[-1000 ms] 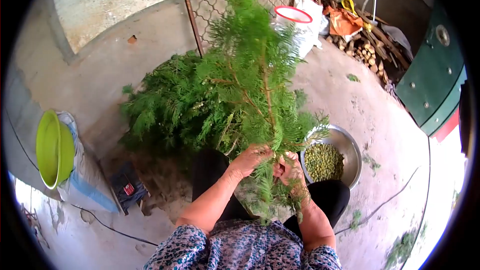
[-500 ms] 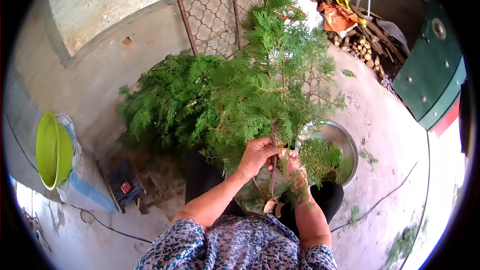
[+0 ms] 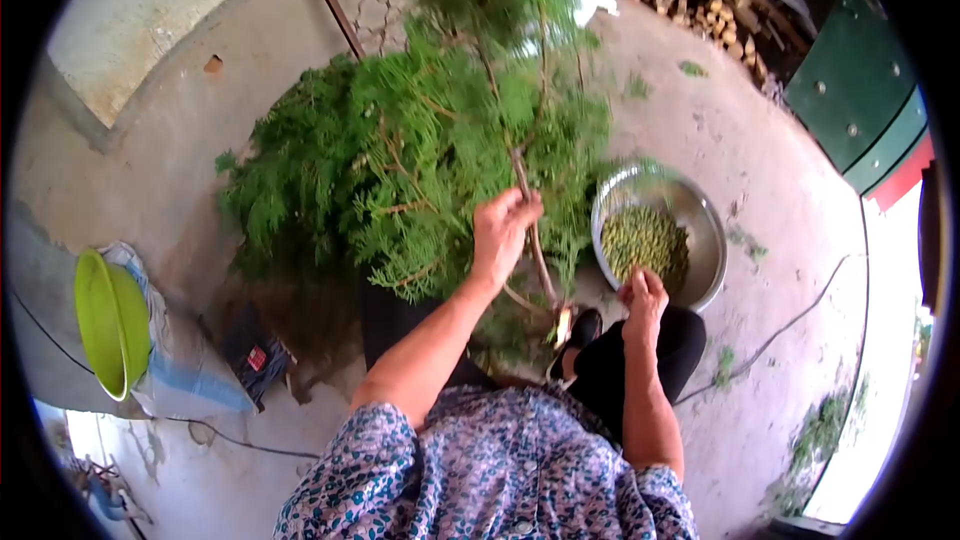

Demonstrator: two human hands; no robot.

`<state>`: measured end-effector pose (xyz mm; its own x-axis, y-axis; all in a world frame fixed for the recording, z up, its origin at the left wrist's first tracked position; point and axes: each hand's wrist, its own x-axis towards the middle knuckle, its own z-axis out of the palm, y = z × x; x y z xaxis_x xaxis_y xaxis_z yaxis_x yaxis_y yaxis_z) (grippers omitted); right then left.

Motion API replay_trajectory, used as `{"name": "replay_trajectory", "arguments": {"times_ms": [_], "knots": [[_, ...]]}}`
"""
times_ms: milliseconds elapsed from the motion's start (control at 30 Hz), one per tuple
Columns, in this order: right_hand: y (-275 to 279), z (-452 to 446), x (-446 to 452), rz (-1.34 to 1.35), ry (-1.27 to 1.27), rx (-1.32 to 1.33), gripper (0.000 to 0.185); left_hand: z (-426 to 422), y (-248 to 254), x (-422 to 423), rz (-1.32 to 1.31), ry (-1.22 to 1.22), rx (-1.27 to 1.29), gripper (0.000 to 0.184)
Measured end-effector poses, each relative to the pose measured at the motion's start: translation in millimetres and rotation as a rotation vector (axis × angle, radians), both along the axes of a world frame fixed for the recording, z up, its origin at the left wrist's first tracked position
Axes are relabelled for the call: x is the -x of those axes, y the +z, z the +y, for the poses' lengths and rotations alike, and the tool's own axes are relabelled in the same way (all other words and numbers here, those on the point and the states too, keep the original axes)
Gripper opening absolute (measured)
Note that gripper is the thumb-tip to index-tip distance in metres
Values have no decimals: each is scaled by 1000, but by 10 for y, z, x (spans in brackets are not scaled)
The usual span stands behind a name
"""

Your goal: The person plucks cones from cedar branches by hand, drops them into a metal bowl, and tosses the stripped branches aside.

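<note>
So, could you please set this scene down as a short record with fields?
Left hand: grips a leafy branch by its stem
Right hand: fingertips together over near edge of metal bowl; any load unclear
Bowl contents: small green pieces
Left of bowl: heap of green branches
Far left: lime-green basin by a sack
Background: stacked firewood
</note>
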<state>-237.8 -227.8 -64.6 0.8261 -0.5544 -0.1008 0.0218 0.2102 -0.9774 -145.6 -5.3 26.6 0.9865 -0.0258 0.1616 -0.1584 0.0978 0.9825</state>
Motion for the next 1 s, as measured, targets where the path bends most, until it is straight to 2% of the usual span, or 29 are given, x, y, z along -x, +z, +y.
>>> {"name": "replay_trajectory", "arguments": {"times_ms": [67,200,300,400,467,567,600,733,767,800,867,900,933,1000], "knots": [[125,191,46,0,-73,74,14,-21,44,-56,-20,55,94,13],[208,517,162,44,104,96,18,26,146,-151,-49,72,78,18],[173,643,240,56,325,17,24,25,157,-200,-110,68,70,17],[249,751,261,64,308,-109,31,3,159,-188,-135,75,48,16],[278,798,272,-8,366,-96,40,-22,143,-198,-150,81,43,16],[361,804,284,-16,459,127,61,-79,104,-191,-185,74,84,14],[358,808,259,-2,472,232,65,-110,107,-181,-116,118,-8,14],[351,739,130,110,648,60,76,-212,39,-170,-126,119,-14,15],[361,781,135,70,650,-141,75,-224,-21,-189,-144,118,-26,15],[396,798,132,39,678,-157,75,-236,-73,-219,-162,113,-35,15],[316,787,116,137,696,-270,74,-283,-41,-179,-145,18,110,15],[264,787,95,127,696,-342,74,-314,-46,-165,-102,-68,299,15],[182,767,87,130,697,-369,65,-327,-77,-169,-101,-59,246,16],[296,737,94,169,773,-352,52,-381,-163,-212,-208,17,41,4]]}}
